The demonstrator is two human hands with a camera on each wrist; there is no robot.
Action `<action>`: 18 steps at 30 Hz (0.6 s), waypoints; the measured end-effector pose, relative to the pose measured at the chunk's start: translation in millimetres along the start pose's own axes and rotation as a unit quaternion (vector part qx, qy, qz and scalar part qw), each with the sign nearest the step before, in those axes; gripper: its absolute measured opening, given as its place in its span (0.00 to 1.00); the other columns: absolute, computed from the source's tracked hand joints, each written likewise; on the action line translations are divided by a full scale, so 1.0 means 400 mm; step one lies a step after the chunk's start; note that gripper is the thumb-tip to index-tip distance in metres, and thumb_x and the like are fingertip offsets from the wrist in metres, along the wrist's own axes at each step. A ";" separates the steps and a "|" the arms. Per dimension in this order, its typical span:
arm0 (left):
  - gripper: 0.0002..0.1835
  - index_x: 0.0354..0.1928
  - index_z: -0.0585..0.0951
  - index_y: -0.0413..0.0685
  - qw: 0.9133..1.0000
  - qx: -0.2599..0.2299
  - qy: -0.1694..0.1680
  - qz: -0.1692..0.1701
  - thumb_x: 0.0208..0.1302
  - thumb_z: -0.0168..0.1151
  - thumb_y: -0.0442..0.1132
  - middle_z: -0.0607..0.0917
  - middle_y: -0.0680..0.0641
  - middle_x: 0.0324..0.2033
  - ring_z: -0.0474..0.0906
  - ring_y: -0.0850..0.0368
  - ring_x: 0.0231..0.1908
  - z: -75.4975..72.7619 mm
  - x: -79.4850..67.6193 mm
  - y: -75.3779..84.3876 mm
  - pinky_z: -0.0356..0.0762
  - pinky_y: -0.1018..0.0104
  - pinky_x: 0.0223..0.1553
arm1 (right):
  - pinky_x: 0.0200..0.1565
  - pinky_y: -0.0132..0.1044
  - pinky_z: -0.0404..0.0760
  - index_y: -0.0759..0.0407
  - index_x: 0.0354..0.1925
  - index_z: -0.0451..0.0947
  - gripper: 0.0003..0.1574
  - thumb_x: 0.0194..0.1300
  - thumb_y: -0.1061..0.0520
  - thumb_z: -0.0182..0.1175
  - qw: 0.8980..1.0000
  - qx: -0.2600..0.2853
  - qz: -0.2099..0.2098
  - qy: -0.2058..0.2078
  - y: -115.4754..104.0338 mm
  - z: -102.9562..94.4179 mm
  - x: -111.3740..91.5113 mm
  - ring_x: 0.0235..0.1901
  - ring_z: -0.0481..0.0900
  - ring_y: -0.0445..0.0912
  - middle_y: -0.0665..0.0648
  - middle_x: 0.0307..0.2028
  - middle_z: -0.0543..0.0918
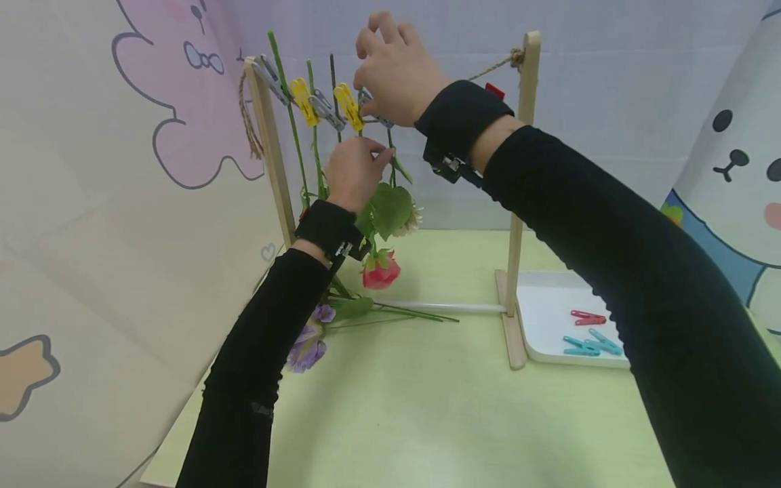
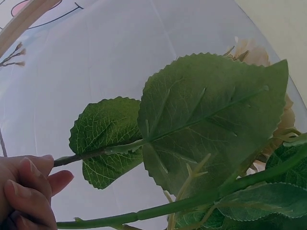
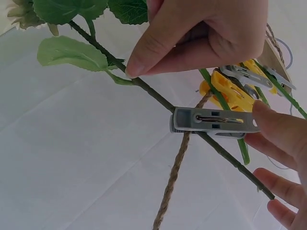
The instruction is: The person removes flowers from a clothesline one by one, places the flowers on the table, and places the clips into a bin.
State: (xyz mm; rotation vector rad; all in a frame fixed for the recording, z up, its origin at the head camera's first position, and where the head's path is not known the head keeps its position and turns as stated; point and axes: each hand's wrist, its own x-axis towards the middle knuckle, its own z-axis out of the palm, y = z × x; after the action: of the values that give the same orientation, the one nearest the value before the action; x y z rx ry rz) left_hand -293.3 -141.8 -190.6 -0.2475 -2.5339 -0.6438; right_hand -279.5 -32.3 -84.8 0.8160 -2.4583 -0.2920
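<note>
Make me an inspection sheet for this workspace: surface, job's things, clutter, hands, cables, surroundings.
Surface: pale green tabletop; purple flowers lying at left.
Job's things: grey plastic clothespin clips dark green stem to brown twisted rope; yellow plastic clothespins beside it; white shallow tray holds red and teal clothespins.
Clutter: nothing seen.
Hands: left hand pinches the stem; right hand pinches the grey clothespin.
Cables: nothing seen.
Surroundings: pale wooden frame, pale lilac curtain, pink cartoon shape.

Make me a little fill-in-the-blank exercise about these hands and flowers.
The left hand pinches the ____ of the pale flower.
The right hand holds a gray clothespin at the twisted brown ____.
The pink rose hangs with its bloom facing ____.
Purple flowers lie on the pale green ____.
Missing words: stem, rope, down, table.
</note>
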 end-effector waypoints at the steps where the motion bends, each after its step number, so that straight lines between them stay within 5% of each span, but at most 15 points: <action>1: 0.16 0.45 0.84 0.53 1.000 -0.005 0.001 -0.002 0.65 0.54 0.51 0.85 0.47 0.27 0.66 0.60 0.16 0.000 0.001 0.000 0.53 0.70 0.17 | 0.66 0.52 0.50 0.58 0.55 0.74 0.22 0.67 0.50 0.53 1.000 0.000 -0.001 -0.001 -0.002 0.000 0.001 0.67 0.47 0.58 0.63 0.60 0.64; 11: 0.15 0.45 0.83 0.52 0.999 -0.022 0.021 -0.011 0.66 0.53 0.48 0.77 0.48 0.20 0.65 0.59 0.18 -0.001 0.008 0.008 0.54 0.69 0.19 | 0.67 0.49 0.50 0.62 0.50 0.77 0.18 0.66 0.55 0.54 1.000 0.012 -0.011 0.006 -0.017 0.006 0.017 0.68 0.48 0.58 0.63 0.57 0.68; 18: 0.14 0.43 0.84 0.51 1.000 -0.014 0.024 -0.008 0.66 0.54 0.48 0.82 0.46 0.25 0.65 0.59 0.17 0.000 0.011 0.007 0.54 0.68 0.19 | 0.68 0.47 0.49 0.63 0.46 0.79 0.15 0.66 0.57 0.53 1.000 0.026 0.005 -0.010 -0.021 0.005 0.031 0.68 0.48 0.56 0.62 0.58 0.68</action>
State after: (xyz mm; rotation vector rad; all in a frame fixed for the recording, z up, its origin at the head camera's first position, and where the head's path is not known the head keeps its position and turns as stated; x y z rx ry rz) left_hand -296.3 -139.0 -187.1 -0.2186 -2.4850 -0.6840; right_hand -285.0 -46.3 -84.3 0.8250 -2.4967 -0.2338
